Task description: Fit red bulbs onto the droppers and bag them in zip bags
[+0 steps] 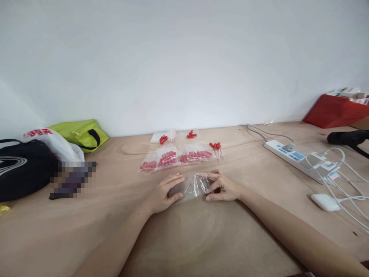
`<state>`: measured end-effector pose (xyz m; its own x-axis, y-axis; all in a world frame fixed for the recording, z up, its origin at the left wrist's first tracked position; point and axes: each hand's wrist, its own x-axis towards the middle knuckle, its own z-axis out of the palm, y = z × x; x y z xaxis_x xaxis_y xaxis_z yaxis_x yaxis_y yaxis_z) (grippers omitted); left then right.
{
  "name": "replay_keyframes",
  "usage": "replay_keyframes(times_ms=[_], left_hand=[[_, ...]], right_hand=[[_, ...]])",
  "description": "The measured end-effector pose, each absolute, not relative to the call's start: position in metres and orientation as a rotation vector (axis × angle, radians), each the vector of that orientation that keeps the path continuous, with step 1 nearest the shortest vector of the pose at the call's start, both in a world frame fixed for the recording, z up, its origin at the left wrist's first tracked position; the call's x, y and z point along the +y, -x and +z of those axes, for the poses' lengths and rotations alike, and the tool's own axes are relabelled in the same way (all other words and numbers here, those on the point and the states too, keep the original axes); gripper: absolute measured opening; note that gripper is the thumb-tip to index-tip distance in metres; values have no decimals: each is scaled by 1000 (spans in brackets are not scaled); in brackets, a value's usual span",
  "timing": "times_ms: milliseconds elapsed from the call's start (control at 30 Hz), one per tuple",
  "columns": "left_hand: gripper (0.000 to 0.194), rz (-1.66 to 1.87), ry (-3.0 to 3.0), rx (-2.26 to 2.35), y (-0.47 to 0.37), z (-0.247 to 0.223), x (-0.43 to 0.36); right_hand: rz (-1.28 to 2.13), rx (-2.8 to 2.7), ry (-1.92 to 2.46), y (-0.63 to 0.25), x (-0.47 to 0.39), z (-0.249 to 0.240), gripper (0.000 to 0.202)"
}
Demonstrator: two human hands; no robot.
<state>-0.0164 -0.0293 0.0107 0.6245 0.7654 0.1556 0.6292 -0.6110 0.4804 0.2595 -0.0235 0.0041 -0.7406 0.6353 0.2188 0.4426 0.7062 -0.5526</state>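
Note:
A clear plastic zip bag [192, 187] lies on the table in front of me, light glinting off its creases. My left hand [167, 192] rests at its left edge, fingers stretched and thumb held apart. At the right edge is my right hand [221, 187], its index finger extended over the bag's top edge, its thumb spread low and the other fingers bent. Beyond the hands, several small clear bags of red-bulbed droppers [168, 157] lie overlapping. Loose droppers [216, 146] with red bulbs and clear tips lie to their right.
Red rubber bulbs [163, 139] sit on a stack of flat bags [155, 137], with more red bulbs [191, 134] beside them. A white power strip [294, 156] with cables and a white charger [325, 202] are right. A black bag [25, 169] and lime-green bag [77, 132] stand left.

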Motion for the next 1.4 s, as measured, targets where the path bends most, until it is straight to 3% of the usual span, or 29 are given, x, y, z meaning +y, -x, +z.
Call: replay_keyframes(times_ms=[133, 300, 500, 700, 833, 1267, 1400], left_hand=[[31, 554, -2463, 1037, 15, 4, -25], [32, 595, -2437, 1056, 13, 2, -23], [32, 618, -2433, 1054, 14, 1, -22], [31, 619, -2438, 1033, 13, -1, -22], [31, 633, -2438, 1017, 13, -1, -23], [31, 629, -2434, 1039, 12, -1, -24], [30, 643, -2439, 1040, 12, -2, -22]], right_hand=[[755, -2433, 835, -265, -21, 3, 26], [860, -2150, 963, -269, -15, -7, 28], [503, -1431, 1612, -282, 42, -6, 26], [378, -1215, 1963, -287, 100, 5, 29], [440, -1169, 2005, -284, 112, -1, 13], [655, -949, 1635, -296, 85, 11, 16], [738, -867, 1443, -291, 39, -7, 39]])
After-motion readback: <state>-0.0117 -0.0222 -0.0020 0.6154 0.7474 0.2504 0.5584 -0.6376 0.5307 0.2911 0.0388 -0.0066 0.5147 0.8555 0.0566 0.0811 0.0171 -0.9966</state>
